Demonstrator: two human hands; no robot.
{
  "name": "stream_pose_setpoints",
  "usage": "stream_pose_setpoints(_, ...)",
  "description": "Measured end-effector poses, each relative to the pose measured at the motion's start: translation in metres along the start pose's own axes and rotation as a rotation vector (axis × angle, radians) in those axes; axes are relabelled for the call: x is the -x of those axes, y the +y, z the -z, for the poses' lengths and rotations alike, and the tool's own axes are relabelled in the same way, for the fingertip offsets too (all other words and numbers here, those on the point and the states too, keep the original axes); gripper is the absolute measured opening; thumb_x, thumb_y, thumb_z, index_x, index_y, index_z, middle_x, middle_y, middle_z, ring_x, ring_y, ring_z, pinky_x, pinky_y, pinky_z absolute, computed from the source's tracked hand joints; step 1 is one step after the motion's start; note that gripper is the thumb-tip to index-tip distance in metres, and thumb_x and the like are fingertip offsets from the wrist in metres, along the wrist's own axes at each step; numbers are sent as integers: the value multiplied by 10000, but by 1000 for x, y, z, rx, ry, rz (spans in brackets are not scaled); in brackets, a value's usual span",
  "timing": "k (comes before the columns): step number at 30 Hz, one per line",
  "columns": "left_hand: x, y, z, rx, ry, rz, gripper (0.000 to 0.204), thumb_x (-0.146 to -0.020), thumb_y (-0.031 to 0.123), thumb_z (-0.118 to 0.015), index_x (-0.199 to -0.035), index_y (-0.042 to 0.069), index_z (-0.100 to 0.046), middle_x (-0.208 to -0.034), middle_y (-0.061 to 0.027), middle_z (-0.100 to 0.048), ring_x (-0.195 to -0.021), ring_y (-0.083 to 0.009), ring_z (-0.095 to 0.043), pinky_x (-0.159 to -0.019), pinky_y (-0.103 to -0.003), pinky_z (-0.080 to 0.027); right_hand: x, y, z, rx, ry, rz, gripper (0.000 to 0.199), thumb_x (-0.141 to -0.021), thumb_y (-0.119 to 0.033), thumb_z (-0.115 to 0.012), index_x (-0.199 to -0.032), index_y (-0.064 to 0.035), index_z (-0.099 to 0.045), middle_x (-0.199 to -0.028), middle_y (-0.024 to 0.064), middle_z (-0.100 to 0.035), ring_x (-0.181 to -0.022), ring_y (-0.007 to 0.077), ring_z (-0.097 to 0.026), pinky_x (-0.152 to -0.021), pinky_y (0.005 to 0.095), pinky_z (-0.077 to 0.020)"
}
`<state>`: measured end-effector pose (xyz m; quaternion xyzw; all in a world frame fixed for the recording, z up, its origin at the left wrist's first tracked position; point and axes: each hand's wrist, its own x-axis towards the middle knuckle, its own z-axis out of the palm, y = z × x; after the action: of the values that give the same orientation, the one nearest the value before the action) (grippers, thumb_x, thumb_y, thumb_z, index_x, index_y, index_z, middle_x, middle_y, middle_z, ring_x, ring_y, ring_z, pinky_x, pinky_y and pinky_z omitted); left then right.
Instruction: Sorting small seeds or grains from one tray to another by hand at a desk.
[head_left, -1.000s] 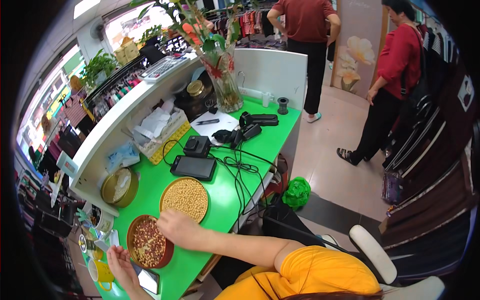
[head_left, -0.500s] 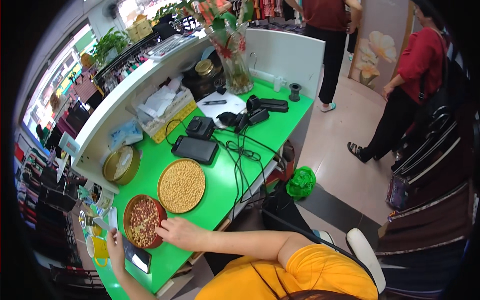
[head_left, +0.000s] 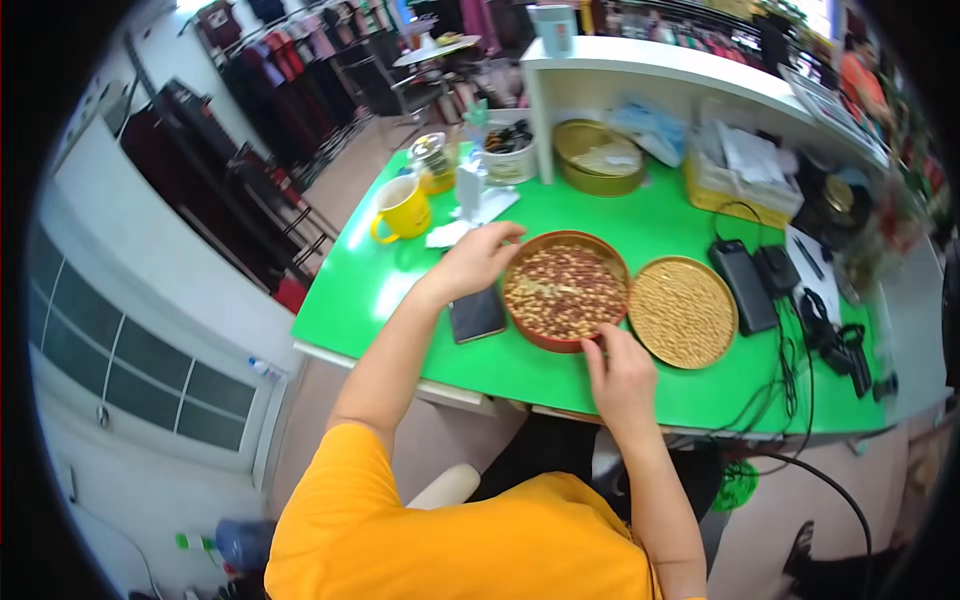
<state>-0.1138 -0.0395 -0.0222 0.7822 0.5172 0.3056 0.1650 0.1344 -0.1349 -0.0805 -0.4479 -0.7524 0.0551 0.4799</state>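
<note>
A round reddish-brown tin (head_left: 556, 344) full of mixed red and pale beans (head_left: 565, 285) sits on the green tabletop. My left hand (head_left: 475, 262) is at its upper left side, thumb and fingers bent toward each other close to the rim. At the tin's front right edge is my right hand (head_left: 625, 375), its thumb and forefinger drawn together by the rim and the beans. Whatever lies between the fingertips of either hand is too small to make out. Touching or nearly touching the tin on the right is a round tray of yellow soybeans (head_left: 683, 312).
A dark phone (head_left: 478, 315) lies under my left wrist. Behind it stand a yellow mug (head_left: 402, 208), a glass jar (head_left: 432, 163) and a white tub (head_left: 509, 152). A gold tin (head_left: 599, 157) is at the back. Black devices (head_left: 744, 287) and cables are on the right.
My view has swung to the left, so the desk sits differently in the picture. My left hand has come from beside a white object to the bean tin's rim; my right hand stays by the tin.
</note>
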Motion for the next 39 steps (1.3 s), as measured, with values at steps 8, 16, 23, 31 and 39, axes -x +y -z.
stream_pose_setpoints(8, -3, 7, 5, -342, -336, -126, 150, -818, 96, -602, -932, 8, -644, -929, -159, -651, -890, -326, -622, -777, -404, -500, 3, -7, -13, -122, -117, -74, 229, -859, -146, -649, -1011, 10, -578, -876, 157, -641, -781, 330, -630, -669, 396, -493)
stream_pose_setpoints(16, -16, 6, -19, -559, -416, -249, 75, -726, 39, -606, -786, 44, -651, -852, -140, -663, -866, -310, -648, -740, -422, -499, 2, -4, -12, -115, -116, -89, 237, -851, -140, -659, -1019, 9, -584, -882, 151, -644, -785, 323, -635, -675, 392, -497)
stream_pose_setpoints(23, -14, 4, -26, -704, -319, -331, 68, -716, 65, -604, -755, 49, -657, -849, -140, -668, -859, -295, -655, -727, -406, -501, 2, -4, -12, -115, -113, -85, 235, -852, -139, -657, -1022, 7, -584, -874, 150, -643, -772, 319, -634, -667, 388, -497)
stream_pose_setpoints(31, -12, 7, -19, -642, -284, -317, 77, -757, 92, -617, -801, 28, -615, -846, -123, -631, -863, -308, -625, -770, -403, -497, 2, -5, -12, -122, -110, -82, 225, -857, -139, -651, -1016, 4, -581, -860, 149, -639, -749, 315, -630, -649, 388, -491)
stream_pose_setpoints(39, -9, 16, -21, -390, -257, -311, 106, -814, 117, -614, -862, 23, -609, -898, -130, -615, -883, -325, -603, -766, -423, -494, 2, -5, -11, -125, -114, -84, 229, -859, -142, -649, -1021, 4, -578, -855, 146, -638, -736, 314, -628, -639, 390, -488)
